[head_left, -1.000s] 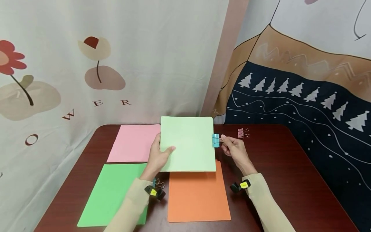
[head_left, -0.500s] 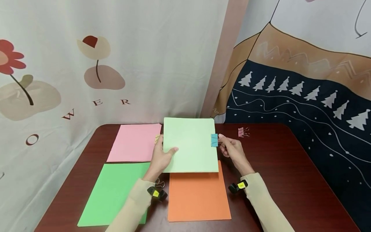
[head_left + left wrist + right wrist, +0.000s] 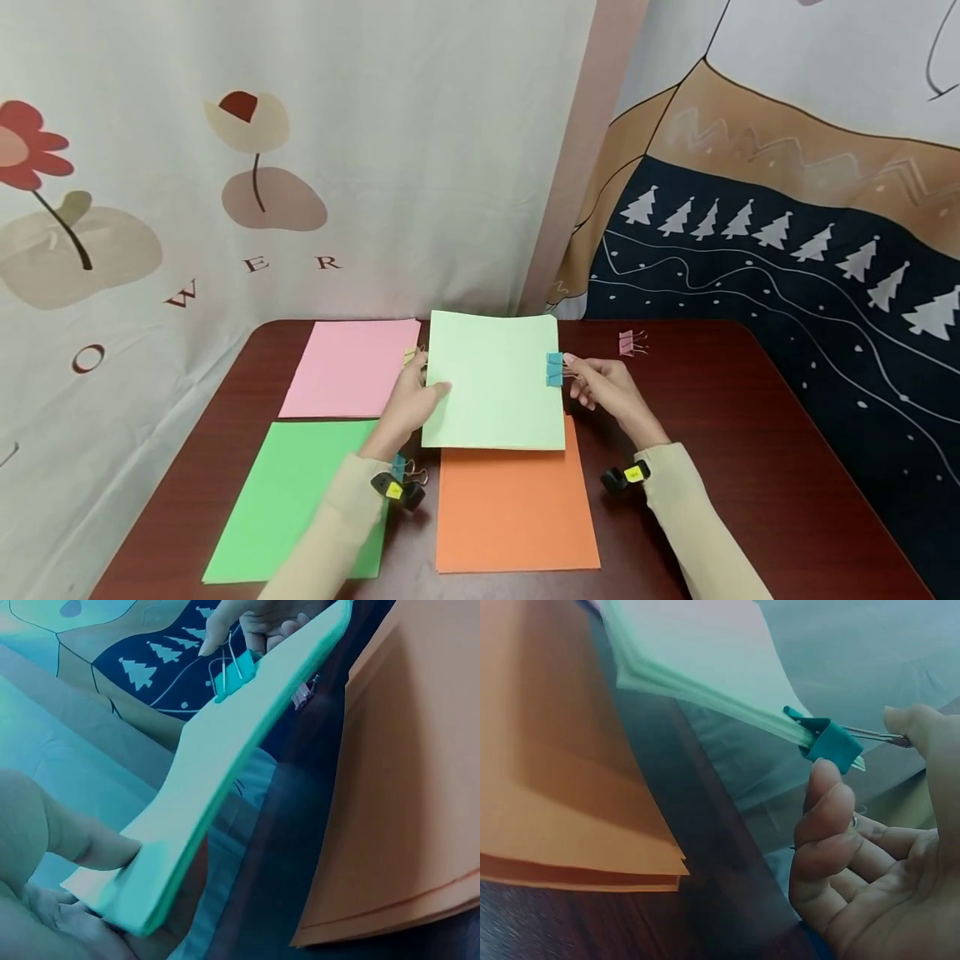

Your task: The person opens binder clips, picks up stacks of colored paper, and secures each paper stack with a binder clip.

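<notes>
My left hand (image 3: 411,396) grips the left edge of a light green paper stack (image 3: 495,383), thumb on top and fingers underneath. The stack is held up over the back part of an orange paper stack (image 3: 517,517). A blue binder clip (image 3: 554,369) bites the light green stack's right edge. My right hand (image 3: 611,392) is at this clip, its thumb on the tip of a wire handle (image 3: 877,736) and its other fingers curled below. In the right wrist view an index fingertip lies right by the clip's body, and several sheet edges show in the clip.
Pink paper (image 3: 348,367) with a yellow binder clip (image 3: 409,356) lies at the back left. In front of it is bright green paper (image 3: 292,500) with another blue binder clip (image 3: 398,467). A loose pink binder clip (image 3: 627,343) rests on the dark table (image 3: 750,467).
The light green stack has shifted slightly right and lower, its top edge now bowed. Both hands moved with it, and the blue clip stays on the right edge.
</notes>
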A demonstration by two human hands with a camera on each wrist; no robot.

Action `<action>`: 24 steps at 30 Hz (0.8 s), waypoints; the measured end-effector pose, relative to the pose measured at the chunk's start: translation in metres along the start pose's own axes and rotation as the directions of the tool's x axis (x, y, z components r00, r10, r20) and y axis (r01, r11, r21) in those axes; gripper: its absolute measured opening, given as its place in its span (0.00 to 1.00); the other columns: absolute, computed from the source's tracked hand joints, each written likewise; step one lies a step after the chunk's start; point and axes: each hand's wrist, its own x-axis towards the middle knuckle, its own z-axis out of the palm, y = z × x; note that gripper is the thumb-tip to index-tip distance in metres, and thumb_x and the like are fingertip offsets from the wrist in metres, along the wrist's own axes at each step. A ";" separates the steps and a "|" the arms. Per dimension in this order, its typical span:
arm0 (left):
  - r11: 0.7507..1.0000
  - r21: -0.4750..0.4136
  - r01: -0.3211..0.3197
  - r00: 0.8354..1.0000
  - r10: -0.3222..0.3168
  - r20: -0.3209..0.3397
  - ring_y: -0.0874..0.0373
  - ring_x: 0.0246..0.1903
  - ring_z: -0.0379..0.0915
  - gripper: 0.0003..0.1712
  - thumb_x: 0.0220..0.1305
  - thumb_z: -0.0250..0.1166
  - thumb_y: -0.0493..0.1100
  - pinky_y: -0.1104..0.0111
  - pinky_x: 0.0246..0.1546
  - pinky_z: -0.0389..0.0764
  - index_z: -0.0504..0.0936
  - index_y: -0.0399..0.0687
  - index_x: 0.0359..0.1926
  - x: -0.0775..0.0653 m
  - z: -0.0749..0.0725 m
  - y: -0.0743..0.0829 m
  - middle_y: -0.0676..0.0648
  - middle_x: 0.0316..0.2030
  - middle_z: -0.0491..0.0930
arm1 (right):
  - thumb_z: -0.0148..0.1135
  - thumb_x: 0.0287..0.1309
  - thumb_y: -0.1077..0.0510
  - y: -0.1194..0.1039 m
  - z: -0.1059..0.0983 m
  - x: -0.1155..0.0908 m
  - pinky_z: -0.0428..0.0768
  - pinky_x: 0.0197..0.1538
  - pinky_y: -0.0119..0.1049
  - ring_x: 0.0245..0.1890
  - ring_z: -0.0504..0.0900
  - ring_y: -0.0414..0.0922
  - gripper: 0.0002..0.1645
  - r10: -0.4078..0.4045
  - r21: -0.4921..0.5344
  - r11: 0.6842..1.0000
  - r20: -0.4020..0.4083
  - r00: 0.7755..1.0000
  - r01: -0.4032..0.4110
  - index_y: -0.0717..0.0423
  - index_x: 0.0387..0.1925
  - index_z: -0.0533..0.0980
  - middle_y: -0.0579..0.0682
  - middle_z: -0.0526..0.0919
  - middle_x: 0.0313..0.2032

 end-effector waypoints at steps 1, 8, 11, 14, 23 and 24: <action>1.000 0.010 0.012 1.000 -0.012 0.009 0.40 0.58 0.78 0.41 0.73 0.60 0.36 0.52 0.56 0.81 0.51 0.36 0.79 0.001 -0.001 0.001 0.30 0.68 0.71 | 0.60 0.59 0.23 0.000 -0.001 0.001 0.78 0.28 0.31 0.23 0.75 0.43 0.42 0.002 -0.009 1.000 0.001 1.000 -0.002 0.57 0.46 0.83 0.51 0.81 0.25; 0.994 0.085 0.070 0.996 -0.074 0.049 0.43 0.57 0.80 0.38 0.71 0.65 0.41 0.54 0.54 0.82 0.60 0.39 0.76 0.011 -0.012 0.009 0.32 0.64 0.75 | 0.59 0.61 0.23 -0.005 -0.005 0.014 0.79 0.30 0.33 0.25 0.77 0.45 0.42 -0.007 -0.123 0.992 -0.024 1.000 0.004 0.59 0.45 0.84 0.50 0.81 0.25; 0.987 0.132 0.093 0.994 -0.100 0.052 0.45 0.60 0.75 0.42 0.69 0.67 0.43 0.52 0.59 0.77 0.59 0.38 0.77 0.017 -0.015 0.013 0.35 0.63 0.74 | 0.59 0.60 0.22 -0.007 -0.007 0.019 0.79 0.31 0.34 0.26 0.77 0.46 0.44 -0.001 -0.154 0.988 -0.039 0.999 -0.005 0.61 0.44 0.84 0.50 0.81 0.26; 0.983 0.152 0.100 0.992 -0.111 0.066 0.49 0.52 0.78 0.38 0.68 0.68 0.43 0.58 0.52 0.80 0.64 0.37 0.74 0.024 -0.015 0.015 0.36 0.57 0.78 | 0.59 0.59 0.21 -0.008 -0.009 0.025 0.79 0.32 0.35 0.26 0.77 0.45 0.46 0.006 -0.176 0.984 -0.049 0.999 -0.014 0.62 0.43 0.84 0.51 0.82 0.26; 0.982 0.155 0.104 0.989 -0.118 0.087 0.51 0.42 0.84 0.28 0.69 0.67 0.41 0.64 0.40 0.83 0.71 0.40 0.66 0.045 -0.012 0.014 0.38 0.52 0.82 | 0.56 0.61 0.22 -0.012 -0.012 0.042 0.80 0.35 0.39 0.27 0.77 0.45 0.44 0.026 -0.262 0.964 -0.051 0.998 -0.038 0.60 0.39 0.84 0.52 0.83 0.29; 0.980 0.170 0.101 0.990 -0.115 0.078 0.52 0.44 0.83 0.30 0.68 0.68 0.41 0.65 0.41 0.82 0.71 0.39 0.67 0.047 -0.012 0.014 0.38 0.53 0.82 | 0.56 0.61 0.22 -0.013 -0.012 0.044 0.80 0.35 0.39 0.28 0.77 0.46 0.44 0.035 -0.263 0.964 -0.050 0.998 -0.047 0.60 0.39 0.84 0.53 0.83 0.30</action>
